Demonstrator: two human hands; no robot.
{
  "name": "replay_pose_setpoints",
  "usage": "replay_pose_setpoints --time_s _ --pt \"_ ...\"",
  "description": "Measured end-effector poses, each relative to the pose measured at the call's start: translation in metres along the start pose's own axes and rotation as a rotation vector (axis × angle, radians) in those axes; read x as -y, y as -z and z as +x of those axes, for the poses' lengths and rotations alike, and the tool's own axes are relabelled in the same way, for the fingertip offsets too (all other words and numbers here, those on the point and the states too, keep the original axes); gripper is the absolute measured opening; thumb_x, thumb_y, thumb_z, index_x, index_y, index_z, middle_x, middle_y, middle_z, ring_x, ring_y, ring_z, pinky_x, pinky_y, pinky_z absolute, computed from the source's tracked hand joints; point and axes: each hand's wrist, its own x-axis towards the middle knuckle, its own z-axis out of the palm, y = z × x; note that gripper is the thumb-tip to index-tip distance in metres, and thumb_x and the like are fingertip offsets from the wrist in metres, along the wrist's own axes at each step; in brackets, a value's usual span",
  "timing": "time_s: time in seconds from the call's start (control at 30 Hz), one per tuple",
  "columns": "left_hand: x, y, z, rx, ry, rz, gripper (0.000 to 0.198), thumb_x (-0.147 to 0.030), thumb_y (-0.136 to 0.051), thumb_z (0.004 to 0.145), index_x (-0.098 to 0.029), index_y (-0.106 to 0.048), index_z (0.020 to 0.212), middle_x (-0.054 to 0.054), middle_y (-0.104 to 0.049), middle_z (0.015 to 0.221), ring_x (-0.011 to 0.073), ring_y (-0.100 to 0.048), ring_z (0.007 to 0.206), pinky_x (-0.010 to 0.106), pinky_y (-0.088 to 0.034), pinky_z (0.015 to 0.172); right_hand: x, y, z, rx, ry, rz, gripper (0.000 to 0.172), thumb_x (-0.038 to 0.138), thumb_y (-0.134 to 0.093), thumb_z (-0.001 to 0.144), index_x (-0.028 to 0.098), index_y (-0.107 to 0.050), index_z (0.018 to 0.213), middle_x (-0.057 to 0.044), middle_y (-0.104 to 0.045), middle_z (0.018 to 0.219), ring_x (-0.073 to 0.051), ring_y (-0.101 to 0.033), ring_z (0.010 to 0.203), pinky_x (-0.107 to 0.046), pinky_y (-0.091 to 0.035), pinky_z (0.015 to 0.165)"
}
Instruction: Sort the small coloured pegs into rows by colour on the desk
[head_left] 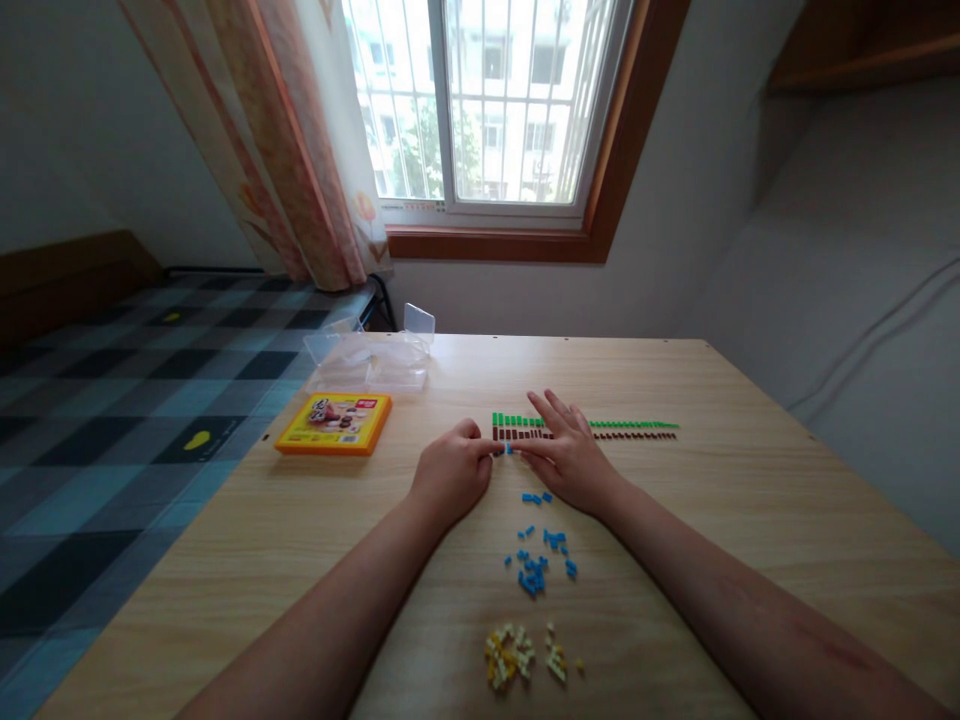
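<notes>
My left hand point(454, 468) rests on the table with its fingers curled and its index finger reaching right. That fingertip is beside a small blue building brick point(509, 449); anything inside the curled fingers is hidden. On the other side of the brick, my right hand point(574, 460) lies with its fingers spread and its index tip close to it. Behind the fingers run a row of green bricks point(634, 425) and a row of brown bricks point(637, 436), both partly covered by my right hand. Nearer me are loose blue bricks point(532, 575).
Yellow and cream bricks point(510, 655) lie piled at the table's near side. To the left are an orange-yellow box point(335, 423) and clear plastic trays point(367, 365). A bed with a checked cover point(187, 400) adjoins the wooden table point(750, 460); a window point(495, 110) is behind.
</notes>
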Motion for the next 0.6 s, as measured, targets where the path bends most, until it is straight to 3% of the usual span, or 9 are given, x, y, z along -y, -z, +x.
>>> replay_pose_setpoints --time_s 0.23,0.5,0.6 --pt "0.0009 -0.0012 0.0000 -0.030 -0.006 -0.034 0.035 -0.019 -0.054 0.090 -0.033 -0.079 0.108 0.003 -0.065 0.095 0.0156 -0.061 0.077 0.028 -0.049 0.072 0.0001 0.0010 -0.0001 0.003 0.003 -0.003 0.025 0.031 -0.063 0.096 0.039 -0.076 0.115 -0.004 -0.027 0.166 -0.039 -0.026 0.150 -0.072 -0.028 0.110" --pt "0.0035 0.0000 0.0025 -0.163 0.124 -0.195 0.033 -0.017 -0.052 0.089 -0.026 -0.081 0.102 0.003 -0.062 0.089 0.0146 -0.059 0.076 0.028 -0.050 0.075 0.0018 0.0011 0.0007 0.007 0.001 0.016 0.024 0.031 -0.062 0.097 0.039 -0.076 0.114 -0.003 -0.022 0.167 -0.039 -0.021 0.152 -0.072 -0.030 0.109" --pt "0.0036 -0.0007 0.0023 -0.153 0.112 -0.172 0.032 -0.017 -0.054 0.088 -0.027 -0.081 0.102 0.003 -0.062 0.090 0.0145 -0.059 0.075 0.028 -0.049 0.073 0.0019 0.0010 0.0008 0.005 -0.006 0.020 0.024 0.031 -0.062 0.097 0.039 -0.076 0.114 -0.003 -0.023 0.167 -0.038 -0.021 0.152 -0.072 -0.030 0.109"
